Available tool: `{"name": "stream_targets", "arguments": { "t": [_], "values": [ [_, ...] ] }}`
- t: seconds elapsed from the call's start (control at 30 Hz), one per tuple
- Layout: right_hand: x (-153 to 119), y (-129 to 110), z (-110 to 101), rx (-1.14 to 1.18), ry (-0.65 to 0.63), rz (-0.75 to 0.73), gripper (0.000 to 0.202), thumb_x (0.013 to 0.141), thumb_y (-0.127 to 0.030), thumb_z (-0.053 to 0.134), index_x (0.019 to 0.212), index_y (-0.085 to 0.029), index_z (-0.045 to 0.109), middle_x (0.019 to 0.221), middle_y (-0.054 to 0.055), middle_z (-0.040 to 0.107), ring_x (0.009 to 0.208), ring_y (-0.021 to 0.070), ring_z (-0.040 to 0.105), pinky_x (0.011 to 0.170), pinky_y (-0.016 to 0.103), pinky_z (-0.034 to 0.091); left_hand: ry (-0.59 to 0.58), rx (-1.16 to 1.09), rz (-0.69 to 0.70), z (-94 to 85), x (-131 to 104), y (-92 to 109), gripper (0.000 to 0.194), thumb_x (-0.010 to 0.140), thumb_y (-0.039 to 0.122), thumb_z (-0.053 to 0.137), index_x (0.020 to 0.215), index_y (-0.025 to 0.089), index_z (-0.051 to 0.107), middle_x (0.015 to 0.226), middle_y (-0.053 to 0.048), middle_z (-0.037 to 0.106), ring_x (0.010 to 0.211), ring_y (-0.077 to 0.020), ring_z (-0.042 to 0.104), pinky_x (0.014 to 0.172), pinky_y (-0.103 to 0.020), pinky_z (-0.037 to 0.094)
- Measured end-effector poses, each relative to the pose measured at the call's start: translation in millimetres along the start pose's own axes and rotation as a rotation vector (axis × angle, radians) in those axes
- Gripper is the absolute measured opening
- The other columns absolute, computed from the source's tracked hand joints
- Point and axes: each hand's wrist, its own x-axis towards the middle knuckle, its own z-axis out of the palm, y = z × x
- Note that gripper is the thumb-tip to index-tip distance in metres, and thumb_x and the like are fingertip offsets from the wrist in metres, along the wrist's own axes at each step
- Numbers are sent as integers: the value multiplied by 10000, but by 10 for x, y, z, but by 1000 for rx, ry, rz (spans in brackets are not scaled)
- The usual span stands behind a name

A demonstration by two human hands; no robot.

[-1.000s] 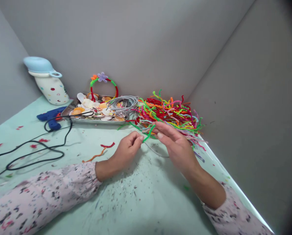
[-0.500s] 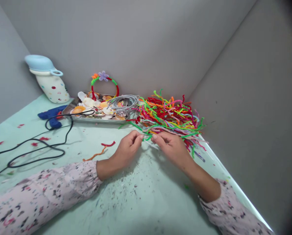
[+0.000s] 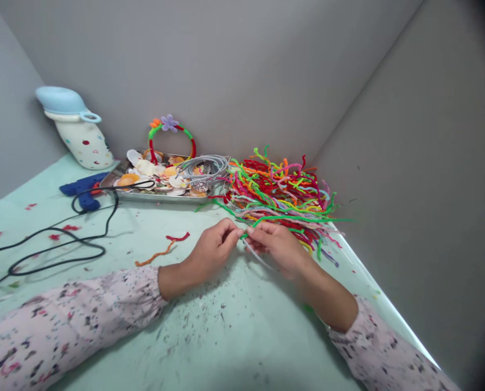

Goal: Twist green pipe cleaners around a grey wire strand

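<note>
My left hand (image 3: 214, 248) is closed in a pinch on a thin grey wire. A pale grey length of it (image 3: 259, 257) slants down from the fingertips and under my right palm. My right hand (image 3: 281, 248) pinches a green pipe cleaner (image 3: 283, 219), whose long free end stretches to the right above the knuckles. Between the two thumbs a short bit of green shows against the wire. The fingers hide most of this meeting point. Just behind my hands lies a heap of many-coloured pipe cleaners (image 3: 267, 184).
Behind, a metal tray (image 3: 165, 199) holds shells (image 3: 145, 168), with coiled grey wire hoops (image 3: 208, 167) on its right end. A decorated pipe-cleaner ring (image 3: 192, 142) stands there. Leftward are a blue glue gun (image 3: 85, 190), black cord (image 3: 104, 233) and bottle (image 3: 83, 144). Orange pipe cleaner (image 3: 157, 255) lies nearby.
A green pipe cleaner now runs from between my fingertips out to the right. My hands remain close together, and the view has shifted slightly.
</note>
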Motion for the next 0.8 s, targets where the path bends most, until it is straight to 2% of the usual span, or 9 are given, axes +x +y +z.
{"name": "stream_targets", "arguments": {
  "t": [0.17, 0.3, 0.47, 0.63, 0.73, 0.8],
  "values": [
    [-29, -50, 3, -319, 110, -124, 270, 789, -401, 595, 633, -182, 568, 588, -21, 600, 537, 114, 528, 545, 239, 391, -13, 23, 1, -4, 8, -18, 262, 887, 356, 444, 688, 186, 443, 627, 41, 418, 605, -116, 385, 574, -242, 309],
    [-42, -31, 6, -399, 149, -182, 279, 820, -420, 549, 668, -187, 569, 610, -17, 616, 539, 116, 516, 522, 234, 374, -31, 15, -3, -1, 14, -5, 271, 889, 352, 440, 674, 188, 422, 622, 43, 400, 601, -114, 378, 571, -243, 305],
    [-70, 10, 25, -559, 241, -311, 308, 851, -433, 519, 672, -192, 587, 610, -14, 611, 557, 126, 514, 528, 239, 357, 2, 21, -40, 8, 28, -2, 283, 877, 354, 448, 649, 193, 397, 607, 43, 386, 589, -117, 372, 557, -247, 295],
    [-105, 93, 58, -819, 334, -559, 298, 899, -388, 476, 734, -210, 648, 712, 29, 669, 673, 170, 596, 648, 274, 418, 13, 6, -61, 21, 17, -4, 281, 868, 353, 447, 642, 197, 385, 604, 40, 382, 588, -120, 366, 549, -247, 288],
    [-112, 150, 65, -910, 345, -699, 289, 933, -352, 428, 879, -225, 682, 887, 58, 699, 850, 200, 628, 780, 300, 440, 13, -11, -68, 31, 8, 3, 270, 873, 348, 441, 655, 194, 404, 610, 39, 400, 597, -121, 379, 556, -245, 297],
    [-119, 166, 64, -950, 330, -759, 289, 942, -335, 418, 920, -218, 682, 918, 68, 696, 887, 203, 622, 814, 310, 439, 9, -23, -67, 35, 7, 8, 268, 878, 344, 436, 658, 192, 412, 612, 39, 408, 600, -120, 385, 559, -244, 305]
  ]
}}
